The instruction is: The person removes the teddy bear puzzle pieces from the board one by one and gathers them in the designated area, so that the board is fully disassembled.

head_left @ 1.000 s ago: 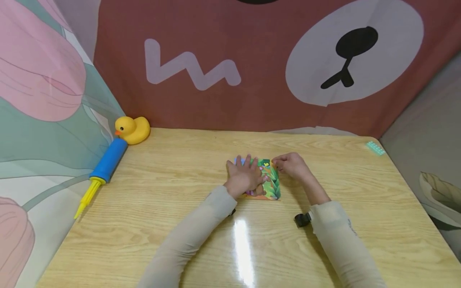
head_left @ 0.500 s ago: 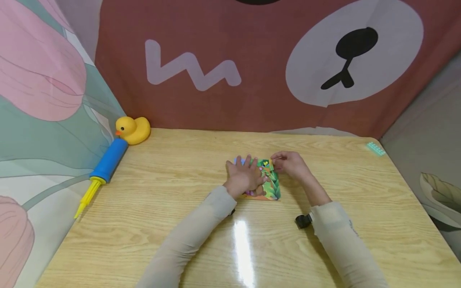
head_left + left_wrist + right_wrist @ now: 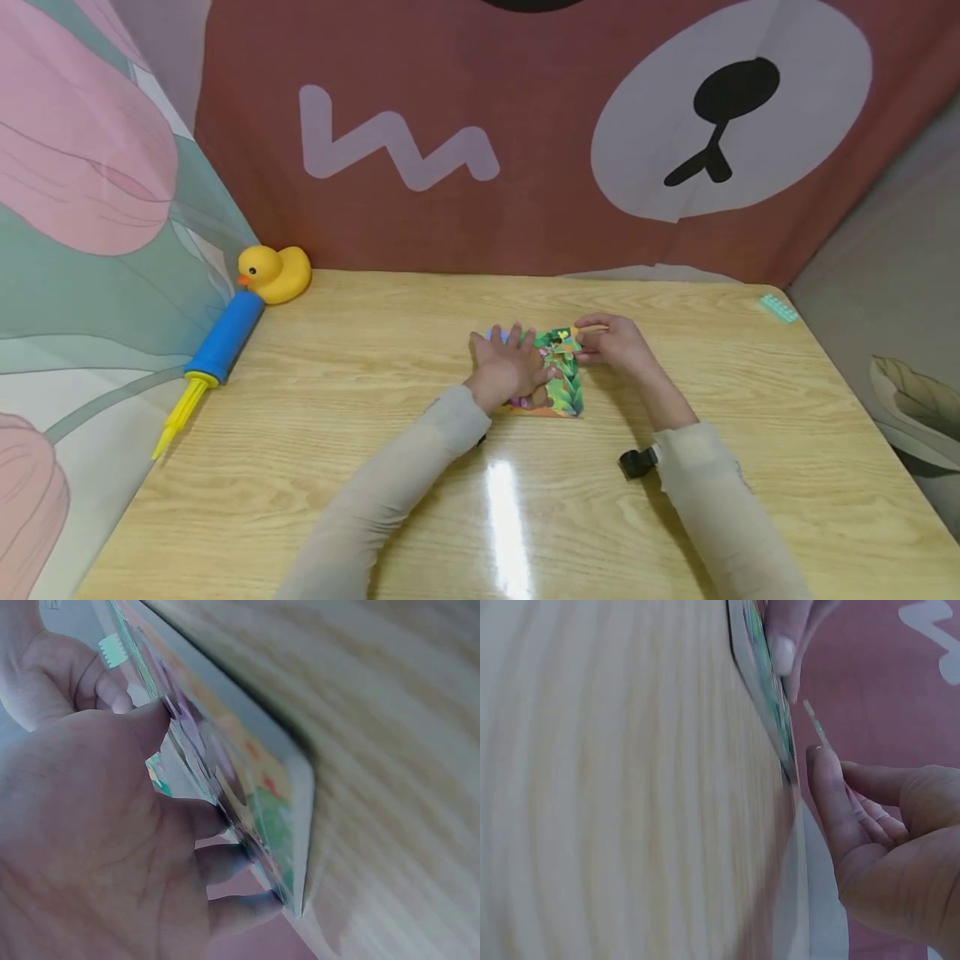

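Note:
A flat jigsaw puzzle (image 3: 566, 393) with a bright, mostly green picture lies on the wooden table. My left hand (image 3: 504, 371) rests on its left part with fingers spread and hides much of the picture. In the left wrist view, the fingertips of that hand press on the puzzle's printed face (image 3: 274, 814). At the far right corner, my right hand (image 3: 618, 343) pinches a thin puzzle piece (image 3: 817, 724) between thumb and fingers. The right wrist view shows this piece edge-on, raised above the puzzle board (image 3: 761, 682).
A yellow rubber duck (image 3: 279, 275) sits at the back left, with a blue and yellow hand pump (image 3: 228, 333) in front of it. A mint-green toy brick (image 3: 778, 308) lies at the back right corner. Printed cloth (image 3: 450, 225) hangs behind the wooden table (image 3: 360, 350).
My right hand has lifted the corner piece off the puzzle and moved slightly right with it. My left hand stays on the puzzle.

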Demonstrator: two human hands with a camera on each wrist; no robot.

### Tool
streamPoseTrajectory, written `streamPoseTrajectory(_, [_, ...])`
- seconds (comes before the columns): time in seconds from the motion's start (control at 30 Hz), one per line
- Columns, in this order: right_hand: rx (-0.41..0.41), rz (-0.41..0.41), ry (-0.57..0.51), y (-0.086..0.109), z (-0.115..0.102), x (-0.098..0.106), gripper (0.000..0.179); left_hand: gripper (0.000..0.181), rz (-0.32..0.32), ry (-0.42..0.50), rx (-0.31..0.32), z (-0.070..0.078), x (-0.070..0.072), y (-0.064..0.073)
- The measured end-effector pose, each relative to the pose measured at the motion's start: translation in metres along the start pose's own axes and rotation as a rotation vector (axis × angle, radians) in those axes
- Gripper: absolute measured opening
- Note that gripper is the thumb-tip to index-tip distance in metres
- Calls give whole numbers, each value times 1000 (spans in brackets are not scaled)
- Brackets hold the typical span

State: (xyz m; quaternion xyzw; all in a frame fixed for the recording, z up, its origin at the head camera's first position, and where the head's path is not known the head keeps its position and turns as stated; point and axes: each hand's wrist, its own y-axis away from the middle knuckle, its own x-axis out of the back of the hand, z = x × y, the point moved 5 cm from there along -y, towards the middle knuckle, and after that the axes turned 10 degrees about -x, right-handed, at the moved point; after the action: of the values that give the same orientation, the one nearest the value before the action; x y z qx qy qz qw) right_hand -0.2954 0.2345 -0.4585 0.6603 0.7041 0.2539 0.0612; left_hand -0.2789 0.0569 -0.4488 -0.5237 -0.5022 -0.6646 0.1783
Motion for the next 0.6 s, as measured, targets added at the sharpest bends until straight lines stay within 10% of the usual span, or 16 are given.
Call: streamPoseTrajectory(0.6, [-31, 21, -43, 24, 11, 74, 49, 81, 69, 64, -17, -3, -1, 8])
